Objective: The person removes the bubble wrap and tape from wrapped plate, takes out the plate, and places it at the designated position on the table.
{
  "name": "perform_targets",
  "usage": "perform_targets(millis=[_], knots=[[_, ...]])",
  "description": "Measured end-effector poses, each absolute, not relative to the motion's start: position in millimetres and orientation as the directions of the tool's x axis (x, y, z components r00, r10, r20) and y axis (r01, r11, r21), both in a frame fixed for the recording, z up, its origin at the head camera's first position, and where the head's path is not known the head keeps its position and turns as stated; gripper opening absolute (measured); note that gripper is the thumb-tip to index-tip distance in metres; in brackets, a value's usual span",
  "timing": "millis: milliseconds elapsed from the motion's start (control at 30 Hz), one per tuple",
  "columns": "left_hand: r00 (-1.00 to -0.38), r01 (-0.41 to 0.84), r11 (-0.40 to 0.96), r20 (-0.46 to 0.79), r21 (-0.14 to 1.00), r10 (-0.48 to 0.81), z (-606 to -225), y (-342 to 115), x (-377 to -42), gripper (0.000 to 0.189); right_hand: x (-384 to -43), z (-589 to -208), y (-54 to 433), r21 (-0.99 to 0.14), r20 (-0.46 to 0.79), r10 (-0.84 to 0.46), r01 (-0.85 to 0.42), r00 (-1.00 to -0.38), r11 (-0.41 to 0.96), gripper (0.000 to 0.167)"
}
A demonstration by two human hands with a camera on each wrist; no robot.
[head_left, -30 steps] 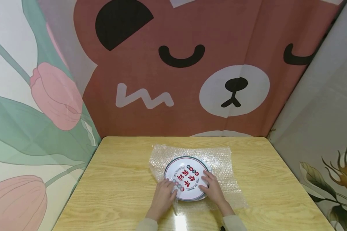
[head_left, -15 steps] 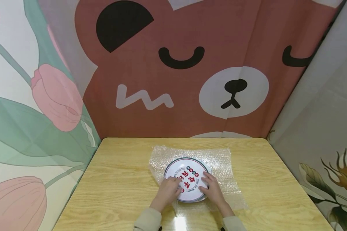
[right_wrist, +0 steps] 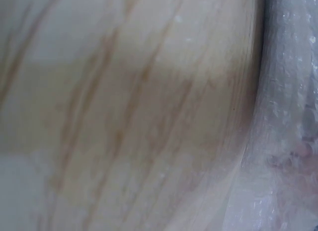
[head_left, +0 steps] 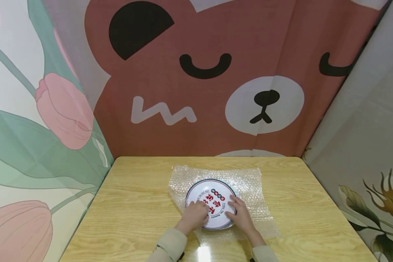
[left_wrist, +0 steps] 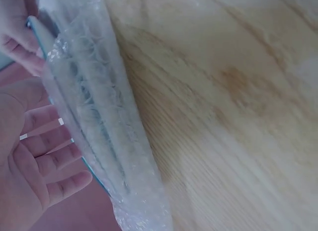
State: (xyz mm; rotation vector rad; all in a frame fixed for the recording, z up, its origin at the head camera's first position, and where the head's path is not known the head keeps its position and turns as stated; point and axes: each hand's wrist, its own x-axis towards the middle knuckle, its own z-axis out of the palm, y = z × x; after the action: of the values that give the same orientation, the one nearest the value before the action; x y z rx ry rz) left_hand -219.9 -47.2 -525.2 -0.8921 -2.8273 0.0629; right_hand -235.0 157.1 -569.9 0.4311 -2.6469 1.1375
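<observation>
In the head view a round white plate [head_left: 217,220] with red characters and a dark green rim lies on a sheet of bubble wrap [head_left: 247,176]. My left hand [head_left: 194,215] rests over the plate's near left part and hides some of the print. Its fingers look straight and spread in the left wrist view, against the plate's face. My right hand [head_left: 241,214] rests on the plate's right edge, fingers and thumb on the upper face. Bubble wrap [left_wrist: 99,92] covers the plate's underside in the left wrist view. The right wrist view shows only wrap [right_wrist: 288,92] and table.
The wood-patterned table [head_left: 134,203] extends around the wrap on all sides. A curtain with a bear print [head_left: 209,134] hangs behind its far edge. Flower-printed cloths stand along the left [head_left: 23,163] and right [head_left: 363,145] sides.
My left hand has moved right and slightly up, farther over the plate, covering more of its print. The right hand, the plate and the wrap stay nearly in place.
</observation>
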Motion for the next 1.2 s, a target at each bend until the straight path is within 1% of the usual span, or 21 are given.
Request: perform_targets(millis=[133, 300, 367, 467, 567, 700, 833, 1000, 1200], knots=[[-0.797, 0.574, 0.81, 0.145, -0.117, 0.586, -528.6, -43.0, -220.6, 0.019, -234.6, -569.9, 157.2, -0.66, 0.343, -0.18, -0.373, -0.922, 0.652, 0.038], [-0.794, 0.562, 0.812, 0.171, -0.158, 0.583, -531.3, -39.7, -222.9, 0.017, -233.7, -570.8, 157.3, -0.658, 0.374, -0.174, -0.393, -0.911, 0.642, 0.037], [-0.802, 0.544, 0.82, 0.179, -0.179, 0.57, -531.7, -38.8, -224.6, 0.017, -233.2, -570.2, 157.3, -0.658, 0.373, -0.174, -0.392, -0.911, 0.643, 0.037], [-0.828, 0.501, 0.839, 0.164, -0.21, 0.536, -530.3, -37.6, -226.8, 0.021, -233.4, -569.9, 157.4, -0.663, 0.356, -0.173, -0.379, -0.918, 0.645, 0.036], [-0.864, 0.454, 0.87, 0.145, -0.193, 0.483, -528.1, -36.4, -228.8, 0.018, -234.1, -570.2, 157.5, -0.666, 0.349, -0.177, -0.376, -0.92, 0.644, 0.036], [-0.888, 0.413, 0.894, 0.14, -0.175, 0.438, -527.1, -35.6, -231.6, 0.012, -234.8, -572.1, 157.6, -0.667, 0.366, -0.174, -0.388, -0.914, 0.636, 0.036], [-0.892, 0.407, 0.896, 0.134, -0.177, 0.432, -526.8, -35.0, -233.5, 0.012, -234.8, -572.8, 157.3, -0.658, 0.375, -0.178, -0.396, -0.91, 0.64, 0.036], [-0.894, 0.417, 0.892, 0.101, -0.176, 0.437, -530.0, -33.9, -235.5, 0.012, -234.0, -572.0, 156.9, -0.669, 0.349, -0.176, -0.376, -0.921, 0.642, 0.036], [-0.895, 0.408, 0.899, 0.122, -0.161, 0.428, -532.1, -33.4, -238.3, 0.011, -233.8, -571.6, 156.8, -0.678, 0.347, -0.171, -0.373, -0.922, 0.633, 0.036]])
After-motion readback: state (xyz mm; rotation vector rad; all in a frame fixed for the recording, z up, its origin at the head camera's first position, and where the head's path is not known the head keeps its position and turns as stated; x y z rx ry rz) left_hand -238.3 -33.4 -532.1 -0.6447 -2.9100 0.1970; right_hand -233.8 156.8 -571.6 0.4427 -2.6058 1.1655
